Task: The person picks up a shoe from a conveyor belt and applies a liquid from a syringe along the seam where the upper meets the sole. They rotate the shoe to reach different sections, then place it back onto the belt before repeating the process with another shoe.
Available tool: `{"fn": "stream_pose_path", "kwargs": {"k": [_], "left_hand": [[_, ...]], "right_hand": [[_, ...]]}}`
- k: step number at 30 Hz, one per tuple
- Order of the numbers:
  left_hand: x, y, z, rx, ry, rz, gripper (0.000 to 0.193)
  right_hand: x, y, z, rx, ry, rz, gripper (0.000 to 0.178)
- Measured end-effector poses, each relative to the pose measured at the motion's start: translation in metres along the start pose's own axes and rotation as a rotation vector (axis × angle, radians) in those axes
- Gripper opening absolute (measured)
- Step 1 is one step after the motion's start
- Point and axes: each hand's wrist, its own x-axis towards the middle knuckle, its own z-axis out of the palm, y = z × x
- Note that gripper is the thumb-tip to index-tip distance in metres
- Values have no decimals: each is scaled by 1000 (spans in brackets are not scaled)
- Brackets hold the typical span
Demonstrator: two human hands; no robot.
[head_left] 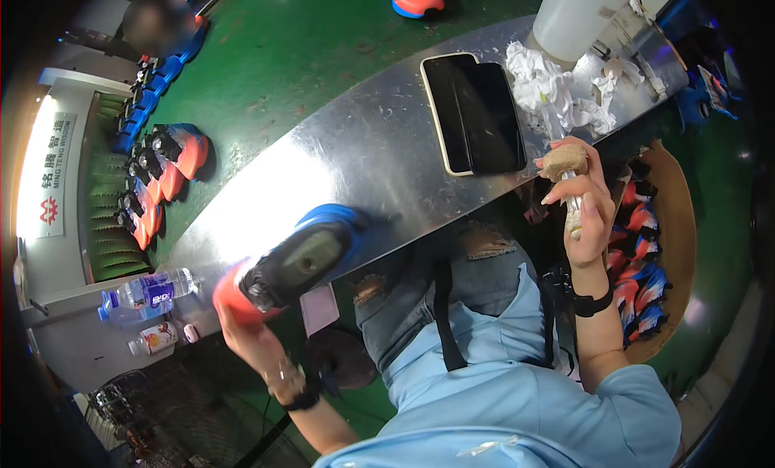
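Light-blue shirt lowest in view; both hands were up w/ a shoe and a brush.

L hand grip was closed on the toe of a red/blue shoe, sole up, over the near edge of the metal table. R hand grip was closed on a brown-tipped brush, just beside a black phone & crumpled white paper; basket of shoes at R.

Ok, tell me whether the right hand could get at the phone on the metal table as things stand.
Probably yes, but not freely. The phone lies uncovered on the metal table, just ahead of the right hand, with nothing between them. That hand is closed around a brush, so it would have to put it down first.
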Motion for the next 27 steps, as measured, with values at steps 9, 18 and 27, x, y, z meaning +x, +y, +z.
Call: {"fn": "stream_pose_path", "kwargs": {"k": [9, 18, 27], "left_hand": [[44, 56, 164, -51, -496, 555, 42], [44, 74, 199, -126, -902, 748, 54], [44, 73, 208, -99, -958, 803, 66]], "right_hand": [[5, -41, 3, 272, 29, 52, 39], [51, -103, 27, 1131, -332, 270, 45], [48, -98, 21, 1020, -336, 366, 51]]}}
